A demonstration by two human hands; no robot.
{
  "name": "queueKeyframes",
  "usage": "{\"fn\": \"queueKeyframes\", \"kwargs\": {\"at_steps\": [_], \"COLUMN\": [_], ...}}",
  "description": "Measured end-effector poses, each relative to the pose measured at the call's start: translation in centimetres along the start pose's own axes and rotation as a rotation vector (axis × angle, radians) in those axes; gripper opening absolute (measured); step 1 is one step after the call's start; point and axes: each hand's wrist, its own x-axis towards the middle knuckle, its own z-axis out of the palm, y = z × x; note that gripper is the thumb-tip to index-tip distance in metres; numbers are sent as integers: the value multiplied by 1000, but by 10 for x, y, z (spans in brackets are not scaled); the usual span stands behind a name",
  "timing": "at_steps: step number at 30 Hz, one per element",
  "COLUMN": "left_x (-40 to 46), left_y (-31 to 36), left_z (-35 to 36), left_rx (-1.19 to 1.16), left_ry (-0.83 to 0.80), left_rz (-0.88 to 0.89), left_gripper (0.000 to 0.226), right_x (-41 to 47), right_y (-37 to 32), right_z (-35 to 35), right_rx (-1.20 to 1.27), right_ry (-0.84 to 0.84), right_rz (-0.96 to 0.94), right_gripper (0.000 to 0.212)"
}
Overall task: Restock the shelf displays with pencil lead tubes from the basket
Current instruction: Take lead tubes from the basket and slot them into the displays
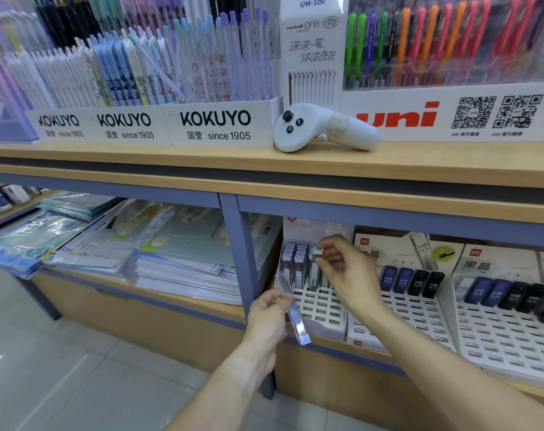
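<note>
Low in the centre of the frame, right hand [342,269] up at the white slotted display [318,306], grip pinching the pale cap of a pencil lead tube [316,255] at the top of the third row. Left hand [269,312] just below and left, grip curled round a clear plastic tube [292,309], tilted, lower end toward the shelf edge. Further right, dark HB lead tubes [412,283] standing in a second slotted display [420,309]. Upper centre, white handheld controller [320,127] lying on the wooden shelf [140,157]. Lower left, stacked plastic folders [109,241].
</note>
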Motion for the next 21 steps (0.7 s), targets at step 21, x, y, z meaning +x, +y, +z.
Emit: {"fn": "queueKeyframes", "kwargs": {"at_steps": [21], "left_x": [-10], "left_y": [12], "left_z": [5], "left_rx": [-192], "left_ry": [-20], "left_rz": [-132], "left_gripper": [33], "right_x": [-21], "right_y": [-15], "right_z": [-33], "right_rx": [121], "right_ry": [-482], "right_rz": [-50], "right_gripper": [45]}}
